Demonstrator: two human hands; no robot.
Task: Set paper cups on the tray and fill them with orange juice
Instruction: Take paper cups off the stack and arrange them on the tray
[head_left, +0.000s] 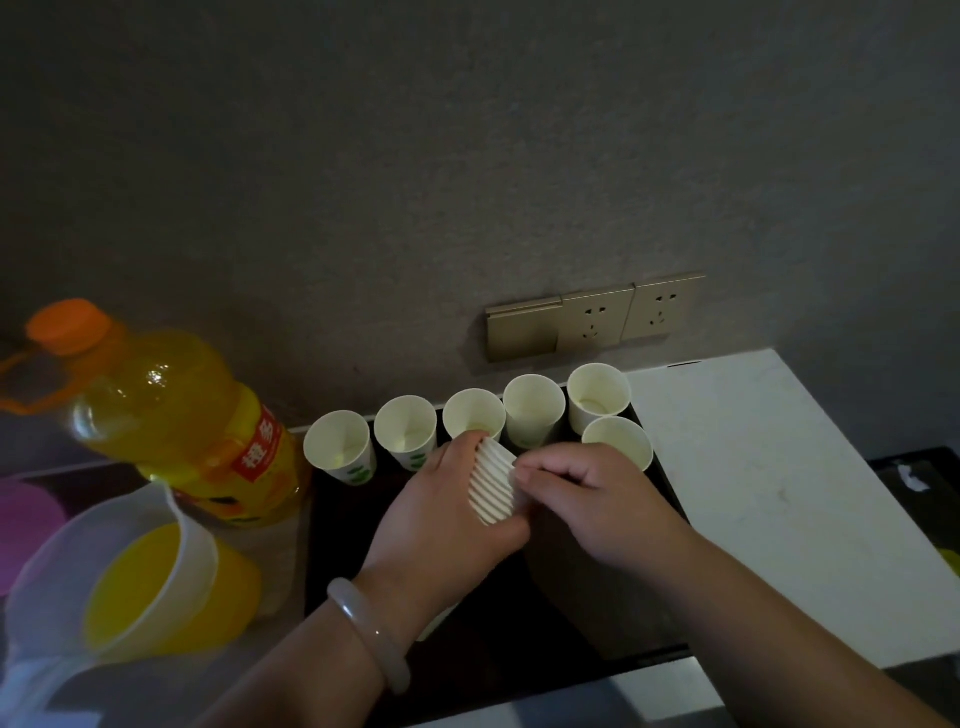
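Note:
A black tray (649, 613) lies on the counter with several empty white paper cups (535, 410) standing along its far edge and one more cup (621, 441) in front at the right. My left hand (441, 509) holds a nested stack of paper cups (491, 480) on its side above the tray. My right hand (587, 493) pinches the rim end of that stack. A large orange juice bottle (171, 410) with an orange cap stands at the left. In front of it is a clear jug (140, 577) holding orange juice.
Wall sockets (597, 317) sit on the grey wall behind the cups. A white counter (769, 493) extends to the right of the tray. Something pink (26, 525) lies at the far left edge. A bracelet circles my left wrist.

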